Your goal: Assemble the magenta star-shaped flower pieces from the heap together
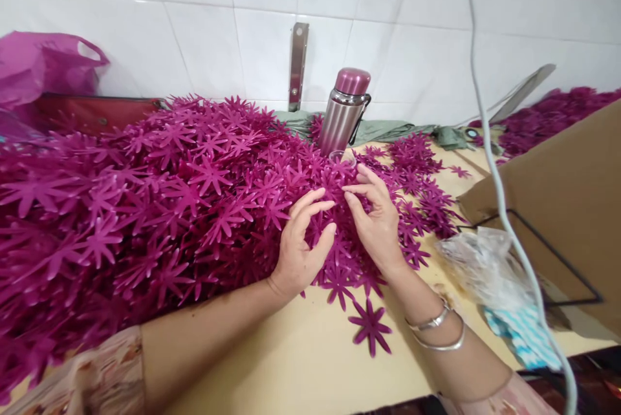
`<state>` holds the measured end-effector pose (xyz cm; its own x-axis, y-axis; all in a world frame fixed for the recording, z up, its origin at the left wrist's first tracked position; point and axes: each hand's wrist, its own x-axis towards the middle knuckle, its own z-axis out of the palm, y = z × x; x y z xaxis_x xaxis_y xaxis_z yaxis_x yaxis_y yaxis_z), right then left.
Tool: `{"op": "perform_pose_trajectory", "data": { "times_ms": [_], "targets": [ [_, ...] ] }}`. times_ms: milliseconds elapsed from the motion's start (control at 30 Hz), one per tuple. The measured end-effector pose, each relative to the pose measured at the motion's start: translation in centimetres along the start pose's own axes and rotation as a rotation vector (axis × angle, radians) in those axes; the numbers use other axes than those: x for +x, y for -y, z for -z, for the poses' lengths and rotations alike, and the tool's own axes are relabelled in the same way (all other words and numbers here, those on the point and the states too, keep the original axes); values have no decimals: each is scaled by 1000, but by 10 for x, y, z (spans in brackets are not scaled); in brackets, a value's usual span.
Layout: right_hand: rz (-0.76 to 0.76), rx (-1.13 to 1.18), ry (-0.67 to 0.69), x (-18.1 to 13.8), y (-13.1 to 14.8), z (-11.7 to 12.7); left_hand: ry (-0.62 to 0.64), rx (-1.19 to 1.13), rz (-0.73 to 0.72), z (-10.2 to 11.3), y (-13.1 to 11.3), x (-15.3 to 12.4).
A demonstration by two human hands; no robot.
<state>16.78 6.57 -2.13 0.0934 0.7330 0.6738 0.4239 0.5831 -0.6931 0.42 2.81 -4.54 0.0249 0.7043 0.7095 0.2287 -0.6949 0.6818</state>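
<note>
A large heap of magenta star-shaped plastic flower pieces [213, 172] covers the left and middle of the table. Over its right part, my left hand [305, 240] is open, thumb apart from the fingers, with nothing seen between them. Facing it from the right, my right hand [373, 218] is also open, its fingers curved and apart over the pieces. Whether the fingertips touch any piece I cannot tell. One loose flower piece [370, 328] lies flat on the table below my hands. Just beyond my right fingertips is the rim of a clear cup [342, 158], partly hidden by the pieces.
A steel thermos bottle [339, 114] with a magenta lid stands behind the heap. At right are a cardboard box [557, 189], clear plastic wrap [488, 266] and a striped cloth [521, 334]. A white cable [490, 137] hangs across the right side. The tiled wall bounds the back.
</note>
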Motion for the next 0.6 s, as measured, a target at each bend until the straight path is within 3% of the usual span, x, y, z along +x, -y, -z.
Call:
{"op": "perform_pose_trajectory", "data": {
  "times_ms": [67,167,267,367,433,600],
  "targets": [
    [-4,48,-33,2,2,1,4,-49,-12,-2,0,-1],
    [-124,199,2,2,-1,-1,-2,-222,97,-6,2,-4],
    [-262,305,98,-3,-5,-8,-5,-351,250,-9,5,-5],
    [-364,434,221,-8,-6,-13,5,-339,306,-10,7,-4],
    [-345,464,228,-8,-5,-12,10,-296,328,-9,8,-3],
    [-225,332,74,2,-3,-3,9,-201,400,-6,6,-4]
  ]
}}
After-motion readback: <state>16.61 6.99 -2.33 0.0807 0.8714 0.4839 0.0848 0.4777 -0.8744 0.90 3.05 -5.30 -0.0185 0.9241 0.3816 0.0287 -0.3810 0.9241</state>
